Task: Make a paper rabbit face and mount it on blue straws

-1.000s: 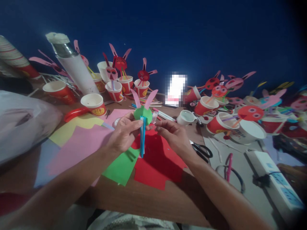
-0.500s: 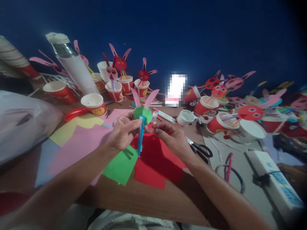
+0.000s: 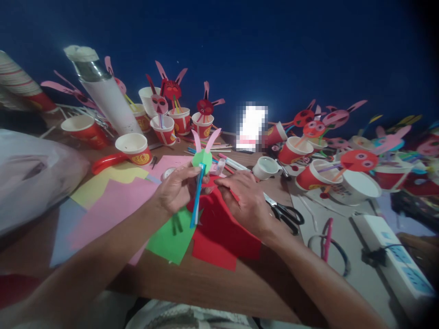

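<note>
My left hand (image 3: pixel 178 189) pinches a paper rabbit on blue drinking straws (image 3: pixel 196 201). The rabbit has a round green head (image 3: pixel 202 159) and two pink ears, and leans with its ears up. Close by on the right, my right hand (image 3: pixel 242 201) is closed with its fingertips together, pointing toward the rabbit. Red paper shows around those fingertips, but whether they grip a piece of it is unclear. Below the hands lie a red paper sheet (image 3: pixel 219 242) and a green paper sheet (image 3: pixel 171 237). Black-handled scissors (image 3: pixel 288 214) rest beside my right wrist.
Red paper cups (image 3: pixel 163 132) with rabbit figures line the back. A white thermos (image 3: pixel 106 98) stands left, near a plastic bag (image 3: pixel 41 173). Pink and yellow sheets (image 3: pixel 120 196) cover the table's left. Right of centre are a white cup (image 3: pixel 265 168) and a power strip (image 3: pixel 394 256).
The rabbit has shifted slightly lower, its straws now slanting more to the lower left. My right hand has turned, knuckles up, and moved slightly down, remaining near the left hand.
</note>
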The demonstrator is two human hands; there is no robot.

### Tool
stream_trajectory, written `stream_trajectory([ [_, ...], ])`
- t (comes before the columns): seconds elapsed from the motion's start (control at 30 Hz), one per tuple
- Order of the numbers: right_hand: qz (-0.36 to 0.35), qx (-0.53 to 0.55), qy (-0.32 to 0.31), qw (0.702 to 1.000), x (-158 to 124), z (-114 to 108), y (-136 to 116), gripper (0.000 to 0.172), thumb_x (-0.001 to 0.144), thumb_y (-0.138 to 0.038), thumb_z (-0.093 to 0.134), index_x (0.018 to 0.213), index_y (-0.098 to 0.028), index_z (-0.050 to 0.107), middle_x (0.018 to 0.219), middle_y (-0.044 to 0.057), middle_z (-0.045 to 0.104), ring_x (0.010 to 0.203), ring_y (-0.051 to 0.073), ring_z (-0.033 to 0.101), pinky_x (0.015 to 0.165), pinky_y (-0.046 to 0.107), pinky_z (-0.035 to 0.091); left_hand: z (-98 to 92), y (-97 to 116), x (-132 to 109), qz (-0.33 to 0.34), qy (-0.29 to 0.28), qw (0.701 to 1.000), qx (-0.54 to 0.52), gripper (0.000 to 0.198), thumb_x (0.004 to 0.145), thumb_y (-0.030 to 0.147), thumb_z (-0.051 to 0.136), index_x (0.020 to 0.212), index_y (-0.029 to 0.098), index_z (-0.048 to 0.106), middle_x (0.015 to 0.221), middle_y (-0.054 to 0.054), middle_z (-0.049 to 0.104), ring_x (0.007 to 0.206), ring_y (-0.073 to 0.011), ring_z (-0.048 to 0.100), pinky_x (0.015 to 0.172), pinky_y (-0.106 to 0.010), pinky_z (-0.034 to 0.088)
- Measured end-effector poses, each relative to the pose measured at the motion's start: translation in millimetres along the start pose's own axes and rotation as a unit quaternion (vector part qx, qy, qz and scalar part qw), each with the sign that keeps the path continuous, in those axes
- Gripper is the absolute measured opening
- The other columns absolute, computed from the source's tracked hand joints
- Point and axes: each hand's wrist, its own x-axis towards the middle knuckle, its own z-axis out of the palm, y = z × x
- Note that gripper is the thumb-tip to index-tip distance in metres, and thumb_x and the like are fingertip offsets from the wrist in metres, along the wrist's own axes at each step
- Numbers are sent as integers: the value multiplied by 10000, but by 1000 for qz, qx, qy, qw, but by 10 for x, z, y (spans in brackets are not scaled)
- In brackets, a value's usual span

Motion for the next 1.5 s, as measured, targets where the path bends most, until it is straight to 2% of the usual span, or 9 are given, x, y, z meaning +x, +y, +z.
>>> stream_trajectory([
  [0.13,-72,-118,-8,990,-27,11,35,226,900,-106,465,990,-194,653,855,59,696,796,194,585,952,411,381,1,-14,17,-22,11,1000,7,71,686,110,652,747,133,624,668,-20,633,571,-123,592,561,-271,543],
  [0.3,-78,-115,-8,990,-39,34,51,230,897,-107,467,988,-223,644,884,46,695,831,192,587,979,417,358,15,-28,29,-30,13,999,17,46,701,112,649,731,129,618,641,-25,625,547,-127,592,535,-265,531],
  [0.57,172,96,6,980,-28,56,-19,98,856,-201,561,853,-221,657,852,33,709,811,201,641,771,324,454,2,-26,18,39,0,999,-27,60,728,114,644,779,141,630,712,6,629,634,-107,601,784,-366,574],
  [0.73,220,125,-2,968,-19,46,-34,108,840,-178,561,814,-218,658,786,10,706,732,179,645,687,283,456,3,-16,-5,66,-36,997,-14,104,736,130,666,831,161,639,720,29,617,649,-94,588,798,-346,569],
  [0.83,181,101,2,978,-29,55,-17,111,860,-188,554,861,-214,662,853,27,717,798,192,648,744,304,453,2,-11,-5,61,-36,997,-13,95,746,130,657,835,156,638,744,25,616,649,-89,576,757,-322,578],
  [0.97,44,13,17,999,-42,71,18,124,903,-181,521,892,-196,643,855,54,707,826,191,628,885,354,413,1,-11,4,34,-16,999,-19,82,743,115,637,822,132,628,727,7,593,650,-96,563,632,-270,582],
  [1.17,-51,-162,42,985,-83,71,298,175,907,-125,474,834,-193,618,743,49,654,749,189,581,926,390,378,35,46,-50,0,-48,998,-31,62,739,114,632,797,93,632,741,-23,582,599,-95,536,380,-166,481],
  [1.33,67,-25,49,996,-60,41,376,106,898,-196,521,879,-199,625,800,35,684,760,181,608,828,351,422,-26,66,-6,23,-41,999,-14,58,752,119,630,806,100,634,750,-14,589,640,-110,559,504,-273,589],
  [1.5,215,146,17,966,1,35,270,73,847,-260,601,801,-204,608,708,-9,645,653,145,578,654,273,428,-96,34,90,75,-27,997,18,111,722,130,676,818,130,619,732,9,607,639,-102,583,587,-271,600],
])
